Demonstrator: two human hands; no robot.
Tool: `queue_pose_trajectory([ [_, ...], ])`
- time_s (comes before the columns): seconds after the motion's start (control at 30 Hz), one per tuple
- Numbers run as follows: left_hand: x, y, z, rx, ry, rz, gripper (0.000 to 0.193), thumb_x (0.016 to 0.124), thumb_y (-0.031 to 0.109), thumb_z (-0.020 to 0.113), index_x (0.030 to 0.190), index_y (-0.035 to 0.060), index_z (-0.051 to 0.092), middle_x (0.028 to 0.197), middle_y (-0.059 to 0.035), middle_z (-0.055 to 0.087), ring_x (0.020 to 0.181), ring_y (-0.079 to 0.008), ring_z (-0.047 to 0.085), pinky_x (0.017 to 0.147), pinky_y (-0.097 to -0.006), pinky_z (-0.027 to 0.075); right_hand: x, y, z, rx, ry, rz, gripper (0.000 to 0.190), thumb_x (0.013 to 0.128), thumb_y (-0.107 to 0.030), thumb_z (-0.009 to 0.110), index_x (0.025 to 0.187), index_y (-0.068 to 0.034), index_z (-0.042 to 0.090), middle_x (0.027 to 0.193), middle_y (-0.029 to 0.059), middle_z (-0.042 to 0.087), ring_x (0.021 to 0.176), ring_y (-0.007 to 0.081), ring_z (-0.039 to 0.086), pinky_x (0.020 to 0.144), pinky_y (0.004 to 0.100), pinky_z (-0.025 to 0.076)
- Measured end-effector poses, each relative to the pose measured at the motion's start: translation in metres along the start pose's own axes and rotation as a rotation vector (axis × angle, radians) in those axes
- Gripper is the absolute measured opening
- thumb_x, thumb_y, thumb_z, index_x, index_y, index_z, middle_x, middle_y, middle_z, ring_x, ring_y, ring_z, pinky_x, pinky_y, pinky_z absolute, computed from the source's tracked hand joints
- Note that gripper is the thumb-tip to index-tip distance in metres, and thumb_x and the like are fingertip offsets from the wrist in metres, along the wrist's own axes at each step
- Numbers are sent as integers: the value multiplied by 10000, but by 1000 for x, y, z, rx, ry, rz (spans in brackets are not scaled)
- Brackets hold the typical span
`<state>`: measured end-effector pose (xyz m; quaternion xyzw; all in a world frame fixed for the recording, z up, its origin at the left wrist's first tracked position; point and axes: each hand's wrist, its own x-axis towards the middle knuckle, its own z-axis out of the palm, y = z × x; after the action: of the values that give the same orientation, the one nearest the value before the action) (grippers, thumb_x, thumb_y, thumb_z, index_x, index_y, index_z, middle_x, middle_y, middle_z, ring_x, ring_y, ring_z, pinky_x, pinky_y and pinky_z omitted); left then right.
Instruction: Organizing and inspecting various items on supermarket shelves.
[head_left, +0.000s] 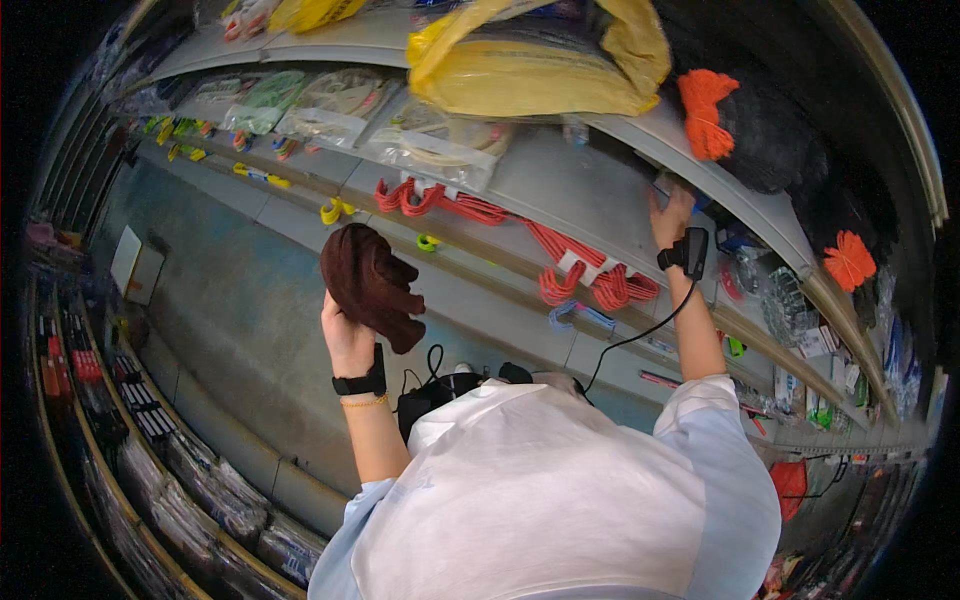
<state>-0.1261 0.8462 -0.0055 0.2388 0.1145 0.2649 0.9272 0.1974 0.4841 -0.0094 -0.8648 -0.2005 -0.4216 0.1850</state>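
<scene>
A dark brown bundle of cloth or yarn (367, 289) is held up in my left hand (347, 341), over the aisle floor. My right hand (673, 214) reaches onto the grey metal shelf (577, 187), just below the edge of the shelf above; its fingertips are at a small item that is mostly hidden. Red plastic-coated hangers (472, 206) lie along the shelf's front, to the left of that hand. Clear-bagged coils (442, 146) rest farther left. An orange bundle of cord or yarn (706, 112) sits above my right hand.
A yellow plastic bag (532, 75) lies on the upper shelf, near its edge. Packaged goods (817, 341) crowd the shelves at right. Another shelf rack with wrapped packs (217, 487) runs along the lower left. A white board (126, 259) stands on the floor at far left.
</scene>
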Motion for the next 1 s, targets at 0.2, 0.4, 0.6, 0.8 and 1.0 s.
queue_pose_trajectory([
  [0.2, -4, 35, -24, -38, 87, 80, 285, 875, 136, 345, 1133, 37, 412, 1122, -92, 470, 1013, -224, 467, 878, -364, 385, 24, -109, 44, 425, -369, 81, 304, 762, -202, 569, 964, 23, 537, 940, 181, 557, 927, 313, 510, 807, 366, 387],
  [0.4, -31, 62, -48, -73, 272, 190, 313, 878, 129, 340, 1173, 34, 383, 1149, -100, 447, 1035, -228, 453, 892, -366, 382, 62, -163, 109, 454, -259, -58, 379, 756, -260, 583, 1025, 1, 524, 1021, 179, 536, 964, 324, 494, 831, 387, 371],
  [0.6, -42, 89, -74, -110, 374, 278, 323, 883, 137, 336, 1182, 21, 376, 1158, -108, 443, 1043, -238, 450, 902, -371, 380, 108, -197, 196, 357, -180, -144, 448, 721, -245, 613, 1085, -15, 492, 1043, 199, 513, 1017, 350, 450, 854, 402, 352],
  [0.8, -12, 118, -90, -65, 412, 316, 325, 879, 134, 336, 1179, 13, 374, 1161, -104, 443, 1037, -232, 456, 901, -371, 382, 151, -222, 271, 268, -226, -165, 458, 711, -234, 618, 1092, -17, 485, 1048, 200, 508, 1025, 353, 442, 859, 403, 348],
  [1.0, 36, 150, -82, 52, 288, 265, 328, 879, 125, 331, 1186, 16, 365, 1168, -104, 442, 1028, -215, 469, 895, -361, 387, 166, -215, 307, 146, -258, -135, 470, 702, -223, 624, 1099, -18, 479, 1054, 201, 504, 1033, 355, 434, 863, 404, 345],
])
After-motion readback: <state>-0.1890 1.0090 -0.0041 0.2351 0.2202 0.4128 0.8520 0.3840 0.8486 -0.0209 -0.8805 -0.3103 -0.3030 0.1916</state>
